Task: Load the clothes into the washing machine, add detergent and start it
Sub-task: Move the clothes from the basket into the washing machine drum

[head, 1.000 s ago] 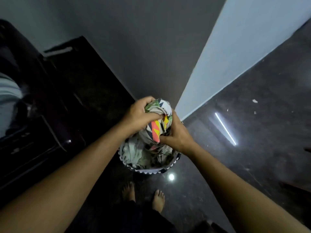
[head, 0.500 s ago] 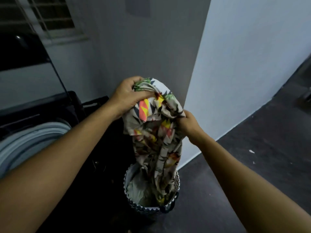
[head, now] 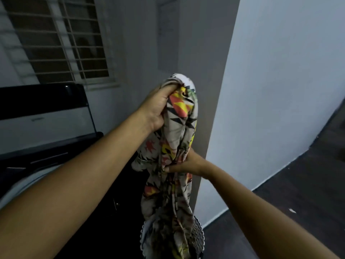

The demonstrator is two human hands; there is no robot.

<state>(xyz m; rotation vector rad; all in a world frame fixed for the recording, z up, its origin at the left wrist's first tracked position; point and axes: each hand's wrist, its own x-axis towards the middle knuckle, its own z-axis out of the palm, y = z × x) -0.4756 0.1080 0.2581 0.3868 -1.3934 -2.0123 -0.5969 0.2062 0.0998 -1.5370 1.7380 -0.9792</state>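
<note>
Patterned garment [head: 178,133] hangs from left hand [head: 157,107], fingers curled round its top; right hand [head: 187,164] pinches midway.

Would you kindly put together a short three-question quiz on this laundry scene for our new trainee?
1. True or false: the left hand and the right hand both grip the patterned garment.
2. Where does the garment's lower end hang? A) into the laundry basket B) into the washing machine drum C) flat on the floor
3. Fill in: the ___ hand holds the garment higher up.
Key: 1 true; 2 A; 3 left.
</note>
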